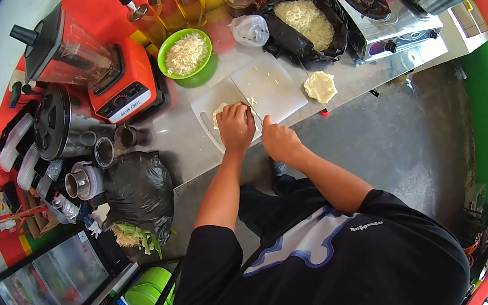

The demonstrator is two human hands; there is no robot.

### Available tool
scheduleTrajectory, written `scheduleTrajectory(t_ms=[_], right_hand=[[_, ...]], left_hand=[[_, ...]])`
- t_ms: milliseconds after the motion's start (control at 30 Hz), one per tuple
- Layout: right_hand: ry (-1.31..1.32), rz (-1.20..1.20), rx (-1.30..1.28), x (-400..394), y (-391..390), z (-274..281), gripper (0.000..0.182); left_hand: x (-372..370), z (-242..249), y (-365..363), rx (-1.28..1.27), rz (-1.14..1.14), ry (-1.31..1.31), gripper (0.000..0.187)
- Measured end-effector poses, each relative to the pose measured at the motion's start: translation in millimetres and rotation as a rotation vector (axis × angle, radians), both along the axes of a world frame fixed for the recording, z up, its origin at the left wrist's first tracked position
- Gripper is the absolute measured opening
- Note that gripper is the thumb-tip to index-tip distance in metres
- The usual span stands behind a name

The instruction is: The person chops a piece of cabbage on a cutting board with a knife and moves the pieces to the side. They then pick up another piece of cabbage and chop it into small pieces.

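On the white cutting board (275,87) my left hand (236,127) lies with its fingers curled down on a pale, dough-like piece (220,113). A few thin pale strips lie by its fingertips. My right hand (282,142) is closed around a knife at the board's front edge; the handle is hidden in the fist. Only a thin part of the blade (255,112) shows, beside the left fingers. To the right of the board rests a pale, round, flat piece (320,87), apart from both hands.
Behind the board stand a green bowl (208,68) of pale shreds and a black bag (335,13) with more. A red blender (124,82) and black plastic bag (137,185) are at left. Pump bottles (167,11) line the back; a gas stove (396,26) stands right.
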State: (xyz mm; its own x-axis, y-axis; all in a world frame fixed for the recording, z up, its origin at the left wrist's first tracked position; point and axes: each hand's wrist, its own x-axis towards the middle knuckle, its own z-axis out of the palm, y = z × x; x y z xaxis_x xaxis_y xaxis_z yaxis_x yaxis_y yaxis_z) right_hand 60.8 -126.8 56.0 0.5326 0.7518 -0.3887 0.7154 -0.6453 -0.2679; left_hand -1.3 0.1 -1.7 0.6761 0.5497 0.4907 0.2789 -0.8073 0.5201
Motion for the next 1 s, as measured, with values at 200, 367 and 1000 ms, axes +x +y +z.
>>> scheduleTrajectory(t_ms=[200, 367, 1000], right_hand=[[-0.044, 0.002, 0.117, 6, 12, -16, 0.022], [-0.032, 0.024, 0.057, 5, 1, -8, 0.021], [-0.023, -0.003, 0.107, 3, 6, -23, 0.024]], left_hand=[[-1, -3, 1, -0.005, -0.008, -0.007, 0.007], [1, -4, 0, -0.04, 0.004, -0.007, 0.007], [0, -9, 1, 0.002, 0.018, 0.019, 0.01]])
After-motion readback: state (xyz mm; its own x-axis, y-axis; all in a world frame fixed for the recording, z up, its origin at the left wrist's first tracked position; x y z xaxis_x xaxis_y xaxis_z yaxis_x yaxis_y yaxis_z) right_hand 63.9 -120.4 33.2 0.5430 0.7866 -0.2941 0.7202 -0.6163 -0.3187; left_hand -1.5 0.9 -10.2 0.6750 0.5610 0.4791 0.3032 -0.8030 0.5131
